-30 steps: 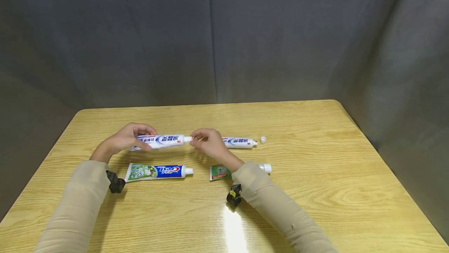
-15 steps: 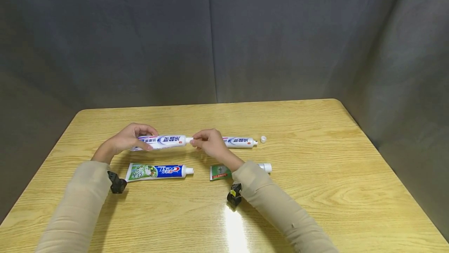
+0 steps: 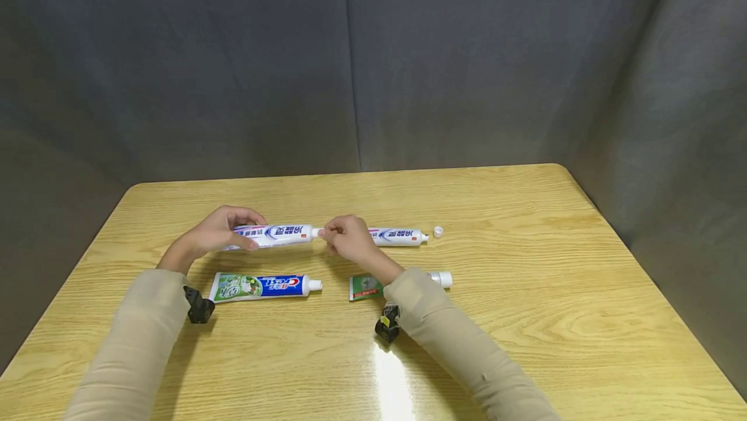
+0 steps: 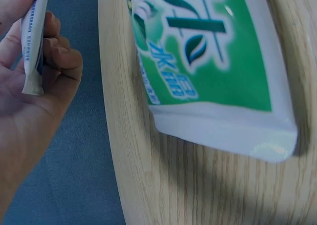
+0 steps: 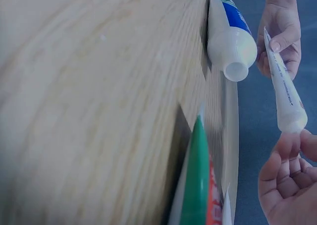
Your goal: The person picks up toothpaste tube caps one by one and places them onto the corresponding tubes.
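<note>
My left hand [image 3: 213,234] grips a white toothpaste tube [image 3: 283,234] with blue and purple lettering, raised above the table. In the left wrist view its flat crimped end [image 4: 33,84] sits between thumb and fingers. At the tube's other end, my right hand [image 3: 355,242] pinches the white cap [image 3: 317,233] between thumb and fingertips, which partly cover it. Just right of that hand lies a second, matching toothpaste tube [image 3: 399,237] with its nozzle bare; its back part is hidden. Beside that nozzle stands a loose white cap [image 3: 438,231].
Nearer me on the wooden table [image 3: 554,317] lies a blue and green Crest toothpaste tube [image 3: 283,285], capped. To its right, a green toothpaste tube [image 3: 364,285] with a white cap is partly hidden under my right forearm. A grey curtain [image 3: 233,71] surrounds the table.
The held tube and my left hand have shifted slightly to the right. My right hand stays at the cap, almost in place. The tubes on the table have not moved.
</note>
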`<state>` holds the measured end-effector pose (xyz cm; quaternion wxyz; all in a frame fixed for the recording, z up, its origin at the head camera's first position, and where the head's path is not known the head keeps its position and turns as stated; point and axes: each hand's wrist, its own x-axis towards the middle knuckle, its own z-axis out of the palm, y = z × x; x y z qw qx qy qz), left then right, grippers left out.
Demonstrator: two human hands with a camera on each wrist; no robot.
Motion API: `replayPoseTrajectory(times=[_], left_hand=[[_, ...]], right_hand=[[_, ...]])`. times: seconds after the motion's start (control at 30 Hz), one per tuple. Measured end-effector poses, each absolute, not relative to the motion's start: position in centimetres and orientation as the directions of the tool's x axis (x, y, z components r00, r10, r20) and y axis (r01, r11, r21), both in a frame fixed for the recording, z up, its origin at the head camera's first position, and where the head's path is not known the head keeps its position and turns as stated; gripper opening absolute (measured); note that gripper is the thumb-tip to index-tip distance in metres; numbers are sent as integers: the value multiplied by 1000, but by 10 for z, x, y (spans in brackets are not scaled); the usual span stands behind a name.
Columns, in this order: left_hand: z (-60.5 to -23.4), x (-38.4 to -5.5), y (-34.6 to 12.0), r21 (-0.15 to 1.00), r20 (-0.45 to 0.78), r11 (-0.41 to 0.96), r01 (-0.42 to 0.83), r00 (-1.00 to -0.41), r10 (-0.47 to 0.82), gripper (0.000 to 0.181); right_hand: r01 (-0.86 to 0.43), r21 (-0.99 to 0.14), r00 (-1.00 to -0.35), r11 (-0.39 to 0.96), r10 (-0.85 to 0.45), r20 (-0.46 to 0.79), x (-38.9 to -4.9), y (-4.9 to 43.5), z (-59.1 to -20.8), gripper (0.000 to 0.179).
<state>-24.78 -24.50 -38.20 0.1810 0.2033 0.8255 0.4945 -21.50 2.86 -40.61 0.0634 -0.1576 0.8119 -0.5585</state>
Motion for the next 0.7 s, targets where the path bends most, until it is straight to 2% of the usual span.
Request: replayPoseTrajectory(times=[0.13, 0.27, 0.5, 0.7], left_hand=[[-382, -248, -244, 881, -99, 444, 164, -853, 512, 40], [-383, -250, -245, 860, -106, 478, 178, -854, 509, 39], [-388, -253, -245, 820, -133, 536, 200, -845, 519, 39], [-393, -253, -244, 778, -142, 580, 241, -833, 535, 38]], right_hand=[[-133, -942, -959, 307, -280, 44, -215, 27, -407, 17], [-25, -973, -971, 231, -237, -31, -214, 24, -407, 13], [168, -977, -958, 134, -213, -194, -216, 21, -413, 17], [267, -959, -941, 101, -186, -281, -218, 19, -417, 15]])
